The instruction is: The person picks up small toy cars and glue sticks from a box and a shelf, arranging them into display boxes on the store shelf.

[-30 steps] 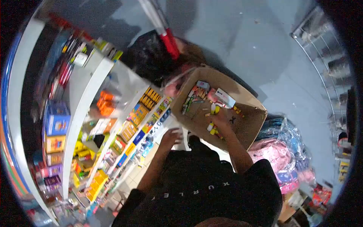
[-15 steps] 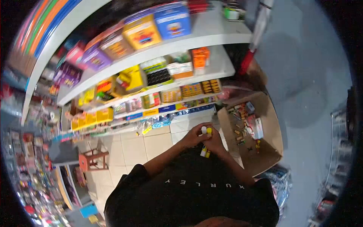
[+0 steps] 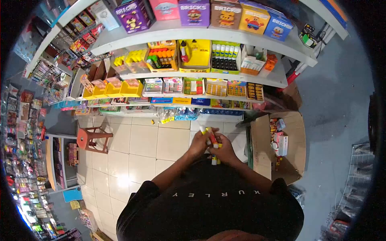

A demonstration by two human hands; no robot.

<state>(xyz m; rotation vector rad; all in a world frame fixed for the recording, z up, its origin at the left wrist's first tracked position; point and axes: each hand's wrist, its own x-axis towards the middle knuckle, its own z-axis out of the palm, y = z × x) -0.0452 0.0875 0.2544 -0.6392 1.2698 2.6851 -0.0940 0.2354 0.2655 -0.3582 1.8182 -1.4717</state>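
In front of my chest, my left hand (image 3: 198, 145) is closed on glue sticks (image 3: 209, 133) with white and yellow ends, tilted up and to the left. One of them shows a red band. My right hand (image 3: 226, 151) touches their lower ends and is closed around more white-and-yellow sticks (image 3: 215, 160) poking out below its fingers. The two hands nearly meet, and fingers hide parts of the sticks. Ahead of them on the shelf, a display box (image 3: 225, 57) holds a row of green-and-white glue sticks above black holes.
A cardboard box (image 3: 295, 128) with loose small goods stands open at my right. Ahead runs a shelf unit (image 3: 193, 35) bearing boxes marked BRICKS (image 3: 195, 14) and stationery trays (image 3: 217, 87). On the tiled floor (image 3: 140, 140) to the left is a red stool (image 3: 90, 138).
My view has swung so that the shelves appear more level and the cardboard box farther right. Between my hands the glue sticks have tilted, and more of their length and a red band now show.
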